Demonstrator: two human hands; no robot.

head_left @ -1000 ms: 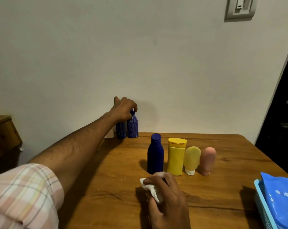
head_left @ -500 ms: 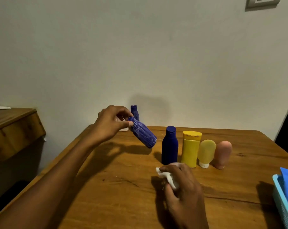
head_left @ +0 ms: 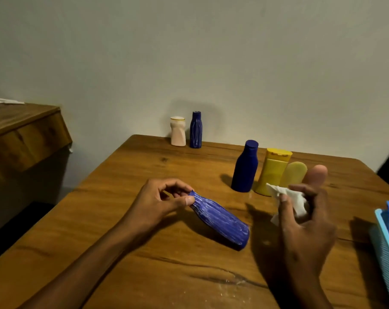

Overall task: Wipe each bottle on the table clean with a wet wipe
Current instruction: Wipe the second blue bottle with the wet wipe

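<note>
Seven bottles: one held, six standing.

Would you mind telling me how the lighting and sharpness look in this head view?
Head view: dim, warm light; the hands cast soft shadows on the table; the right hand and its wipe look slightly motion-blurred; the striped bottle in the left hand stays fairly sharp; wide-angle bending at the edges.

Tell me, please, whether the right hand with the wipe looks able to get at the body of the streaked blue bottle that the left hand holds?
Probably yes. The left hand pinches only the neck of the streaked blue bottle, leaving its body bare, and nothing lies between it and the right hand holding the wipe.
</note>
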